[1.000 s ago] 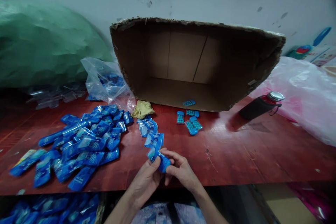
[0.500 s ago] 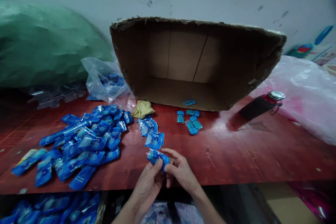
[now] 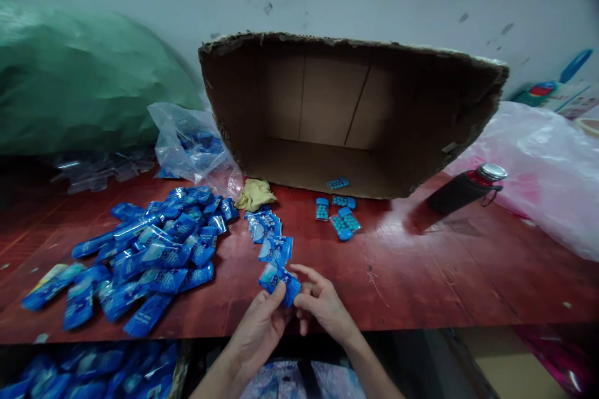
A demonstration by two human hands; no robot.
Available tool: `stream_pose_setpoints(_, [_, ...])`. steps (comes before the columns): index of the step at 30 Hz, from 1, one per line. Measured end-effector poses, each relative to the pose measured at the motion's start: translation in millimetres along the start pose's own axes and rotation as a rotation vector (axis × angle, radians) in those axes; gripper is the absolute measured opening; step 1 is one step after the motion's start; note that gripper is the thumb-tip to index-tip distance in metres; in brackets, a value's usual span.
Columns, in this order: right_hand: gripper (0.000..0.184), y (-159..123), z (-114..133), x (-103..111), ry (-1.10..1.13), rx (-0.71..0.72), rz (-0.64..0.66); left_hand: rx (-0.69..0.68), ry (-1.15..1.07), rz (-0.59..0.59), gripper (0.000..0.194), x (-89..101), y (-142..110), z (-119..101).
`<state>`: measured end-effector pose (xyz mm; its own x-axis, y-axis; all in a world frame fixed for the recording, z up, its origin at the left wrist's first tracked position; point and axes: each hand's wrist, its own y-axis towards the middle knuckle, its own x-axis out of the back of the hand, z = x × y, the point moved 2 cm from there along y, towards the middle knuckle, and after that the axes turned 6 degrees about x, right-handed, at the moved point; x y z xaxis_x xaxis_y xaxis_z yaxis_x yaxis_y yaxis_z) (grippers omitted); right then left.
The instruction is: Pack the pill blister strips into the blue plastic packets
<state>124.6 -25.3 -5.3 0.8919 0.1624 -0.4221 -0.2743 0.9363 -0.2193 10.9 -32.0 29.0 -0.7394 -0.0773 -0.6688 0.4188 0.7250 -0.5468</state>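
Near the table's front edge, my left hand point(image 3: 262, 319) grips a small blue printed packet point(image 3: 275, 277), its thumb lying on top. My right hand point(image 3: 324, 303) is closed at the packet's right end, thumb against it and index finger raised above; part of its grip is hidden. Just beyond lie a few flat blue sleeves point(image 3: 275, 249) and an overlapping stack of similar sleeves point(image 3: 264, 225). To the left is a heap of filled blue packets point(image 3: 159, 255). Several small clear cases of blue balls point(image 3: 345, 223) lie beyond my right hand.
A cardboard box point(image 3: 322, 165) lies on its side at the back, one case inside it. A yellow cloth point(image 3: 255, 194) and a clear bag point(image 3: 187, 143) sit left of it. A dark bottle point(image 3: 461, 190) stands on the right. Below the table, a bin holds more packets point(image 3: 98, 371).
The packet and my left hand have shifted slightly to the left, so the packet now overlaps the nearest flat sleeves. My right hand has hardly moved.
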Motion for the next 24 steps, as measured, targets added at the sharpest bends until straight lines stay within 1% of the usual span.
stream_pose_setpoints(2, [0.052,0.3,0.0,-1.3,-0.049,0.014,-0.017,-0.008,-0.015,-0.006,0.020,1.5,-0.2,1.2])
stream_pose_setpoints(5, [0.050,-0.4,-2.6,-4.6,-0.137,0.041,-0.033,-0.028,-0.026,0.003,0.020,4.7,1.1,10.2])
stream_pose_setpoints(7, [0.050,-1.4,-5.7,-6.8,-0.168,0.018,-0.001,-0.024,-0.032,-0.002,0.021,8.2,2.2,14.4])
stream_pose_setpoints(9, [0.052,-1.7,-8.0,-8.2,-0.202,0.000,0.057,-0.027,-0.071,-0.074,0.019,14.8,1.8,7.1])
stream_pose_setpoints(10, [0.053,-1.2,-8.1,-8.3,-0.227,0.009,0.078,-0.052,-0.109,-0.131,0.017,19.4,0.4,-3.3])
stream_pose_setpoints(12, [0.049,2.1,-5.4,-7.0,-0.286,0.055,0.081,-0.171,-0.202,-0.236,0.019,30.6,-4.9,-37.5])
stream_pose_setpoints(13, [0.045,5.3,-2.7,-5.9,-0.321,0.081,0.067,-0.260,-0.248,-0.255,0.026,36.4,-8.6,-59.4])
stream_pose_setpoints(15, [0.035,15.1,5.4,-3.4,-0.423,0.139,0.027,-0.451,-0.284,-0.248,0.046,46.9,-16.3,-103.7])
stream_pose_setpoints(16, [0.031,21.7,10.7,-2.5,-0.508,0.186,0.005,-0.555,-0.281,-0.257,0.053,51.4,-19.7,-122.3])
stream_pose_setpoints(17, [0.027,29.0,16.3,-2.1,-0.623,0.246,-0.019,-0.600,-0.263,-0.285,0.053,55.0,-21.5,-135.2])
stream_pose_setpoints(18, [0.026,36.7,21.6,-2.2,-0.761,0.310,-0.042,-0.626,-0.232,-0.326,0.049,57.4,-21.9,-142.4])
stream_pose_setpoints(19, [0.025,44.6,25.8,-2.9,-0.915,0.362,-0.062,-0.631,-0.186,-0.369,0.041,58.3,-20.6,-143.6])
stream_pose_setpoints(20, [0.026,52.2,28.2,-4.1,-1.084,0.388,-0.075,-0.616,-0.129,-0.410,0.033,57.9,-17.8,-139.0])
stream_pose_setpoints(21, [0.027,59.2,28.6,-5.6,-1.248,0.386,-0.082,-0.592,-0.070,-0.442,0.027,56.5,-13.7,-129.6])
stream_pose_setpoints(22, [0.026,65.1,27.2,-7.1,-1.390,0.365,-0.083,-0.569,-0.010,-0.458,0.025,54.5,-8.8,-117.0])
stream_pose_setpoints(24, [0.018,72.1,20.6,-9.9,-1.571,0.316,-0.086,-0.490,0.061,-0.469,0.027,51.1,1.7,-86.5])
